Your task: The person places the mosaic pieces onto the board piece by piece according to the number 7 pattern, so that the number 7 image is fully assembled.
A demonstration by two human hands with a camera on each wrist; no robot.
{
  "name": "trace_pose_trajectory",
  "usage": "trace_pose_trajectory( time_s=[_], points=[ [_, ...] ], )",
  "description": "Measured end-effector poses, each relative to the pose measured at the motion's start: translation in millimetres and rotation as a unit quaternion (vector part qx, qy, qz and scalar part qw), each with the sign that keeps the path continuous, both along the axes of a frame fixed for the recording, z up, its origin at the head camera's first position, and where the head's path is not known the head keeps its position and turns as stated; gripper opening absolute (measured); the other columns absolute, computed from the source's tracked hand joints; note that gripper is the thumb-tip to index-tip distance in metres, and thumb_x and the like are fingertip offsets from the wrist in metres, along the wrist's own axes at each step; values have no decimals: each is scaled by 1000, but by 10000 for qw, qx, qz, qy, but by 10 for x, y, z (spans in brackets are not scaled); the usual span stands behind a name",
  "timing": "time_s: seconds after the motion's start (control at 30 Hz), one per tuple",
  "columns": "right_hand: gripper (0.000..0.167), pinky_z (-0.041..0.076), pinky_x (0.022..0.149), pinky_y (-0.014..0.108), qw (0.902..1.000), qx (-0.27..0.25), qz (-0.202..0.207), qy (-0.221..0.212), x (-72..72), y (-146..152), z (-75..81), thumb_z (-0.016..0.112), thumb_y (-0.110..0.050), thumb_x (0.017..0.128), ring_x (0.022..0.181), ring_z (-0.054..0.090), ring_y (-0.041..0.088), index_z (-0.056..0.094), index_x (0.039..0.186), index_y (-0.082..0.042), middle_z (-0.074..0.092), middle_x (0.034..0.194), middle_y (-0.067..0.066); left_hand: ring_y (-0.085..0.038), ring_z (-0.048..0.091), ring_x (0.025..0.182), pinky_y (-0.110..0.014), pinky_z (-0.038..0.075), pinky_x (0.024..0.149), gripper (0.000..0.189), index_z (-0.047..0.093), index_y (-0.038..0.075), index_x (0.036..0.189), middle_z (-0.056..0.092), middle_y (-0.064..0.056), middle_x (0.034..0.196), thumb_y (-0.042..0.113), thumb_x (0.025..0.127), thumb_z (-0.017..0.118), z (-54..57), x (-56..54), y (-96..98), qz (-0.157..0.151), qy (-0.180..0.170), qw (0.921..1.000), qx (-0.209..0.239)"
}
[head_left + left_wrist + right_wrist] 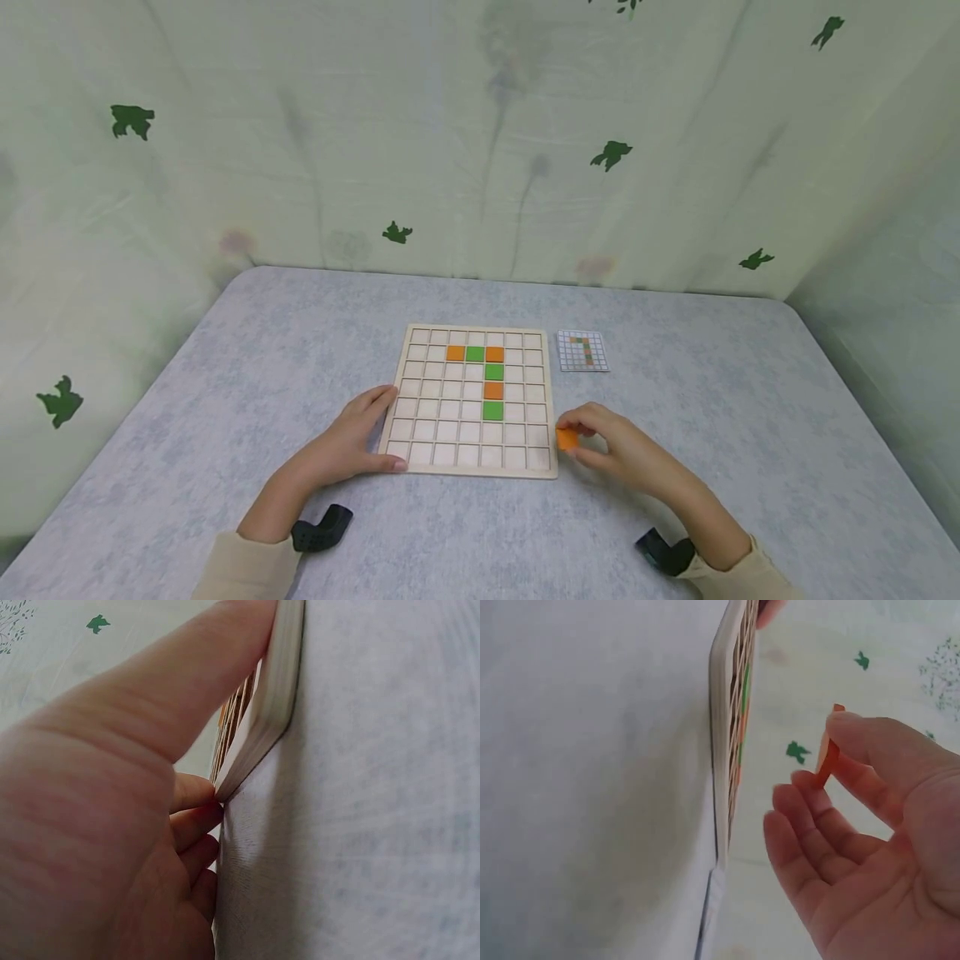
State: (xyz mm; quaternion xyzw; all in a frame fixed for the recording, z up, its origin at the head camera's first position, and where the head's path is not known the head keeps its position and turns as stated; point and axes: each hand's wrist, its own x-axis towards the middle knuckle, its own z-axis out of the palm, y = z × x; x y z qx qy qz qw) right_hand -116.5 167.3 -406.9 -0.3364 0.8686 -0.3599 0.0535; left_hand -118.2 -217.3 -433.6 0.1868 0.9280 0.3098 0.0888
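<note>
A light wooden grid board (442, 410) lies flat on the table. Orange and green square tiles (493, 372) on it form a short row with a column running down from its right end. My left hand (341, 442) rests at the board's near left corner, thumb along the front edge and fingertips touching the left side. Just off the board's right edge, my right hand (626, 447) pinches an orange tile (828, 756) between thumb and fingers. The right wrist view shows this tile edge-on, raised apart from the board.
A small card (583, 352) printed with a similar coloured grid pattern lies right of the board. The grey mottled table (300, 333) extends back to a pale curtain (450, 125) with green leaf-like shapes. Black bands (322, 529) circle both wrists.
</note>
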Motion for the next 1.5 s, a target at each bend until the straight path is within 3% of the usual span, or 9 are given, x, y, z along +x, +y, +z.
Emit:
trace_pose_trajectory(
  time_s=[0.2, 0.53, 0.63, 0.87, 1.17, 1.37, 1.5],
  points=[
    [32, 47, 76, 33, 9993, -261, -163, 213, -103, -235, 32, 68, -11, 80, 88, 52, 14, 59, 111, -10, 56, 104, -7, -39, 13, 130, -57, 21, 98, 108, 20, 0, 142, 18, -19, 144, 56, 65, 71, 2, -2, -6, 11, -9, 10000, -11],
    [29, 47, 74, 26, 9957, -856, -197, -292, -248, -623, -140, 71, -14, 76, 85, 54, 13, 62, 104, -9, 58, 98, -3, -39, 14, 130, -56, 21, 98, 108, 19, 0, 142, 18, -18, 144, 55, 65, 71, -15, -15, 0, -6, 21, 10000, -22],
    [27, 46, 76, 24, 9955, -827, -237, -387, -243, -709, -202, 70, -17, 78, 88, 53, 10, 62, 103, -11, 55, 98, -5, -38, 13, 130, -56, 21, 98, 108, 19, 0, 142, 17, -18, 144, 55, 65, 71, -14, -20, 1, -9, 3, 10000, -24],
    [25, 43, 75, 25, 9979, -531, -331, -137, -222, -829, -315, 71, -18, 78, 86, 49, 9, 63, 101, -11, 53, 96, -5, -39, 13, 130, -56, 20, 98, 108, 20, 0, 142, 18, -18, 144, 55, 65, 72, -2, -8, -2, 9, -26, 10000, -34],
    [27, 41, 77, 25, 9988, -287, -363, -128, -187, -886, -301, 73, -19, 76, 91, 48, 10, 63, 100, -12, 51, 99, -6, -39, 13, 130, -57, 20, 98, 108, 20, -1, 142, 18, -19, 144, 54, 65, 71, 3, 14, -17, 38, -32, 10000, -13],
    [28, 42, 79, 25, 9975, -235, -456, -492, -172, -839, -222, 69, -19, 81, 92, 49, 11, 61, 106, -12, 52, 102, -4, -39, 13, 130, -56, 20, 98, 107, 20, -1, 142, 18, -18, 144, 54, 65, 72, -3, 5, -12, 5, -20, 10000, -7],
    [33, 43, 84, 30, 9953, -312, -599, -701, -168, -756, -107, 62, -23, 86, 102, 50, 14, 57, 116, -11, 52, 112, -3, -39, 13, 130, -56, 20, 98, 107, 19, -1, 142, 17, -20, 144, 53, 66, 72, 5, -11, -5, 4, -68, 10000, -18]
  ],
)
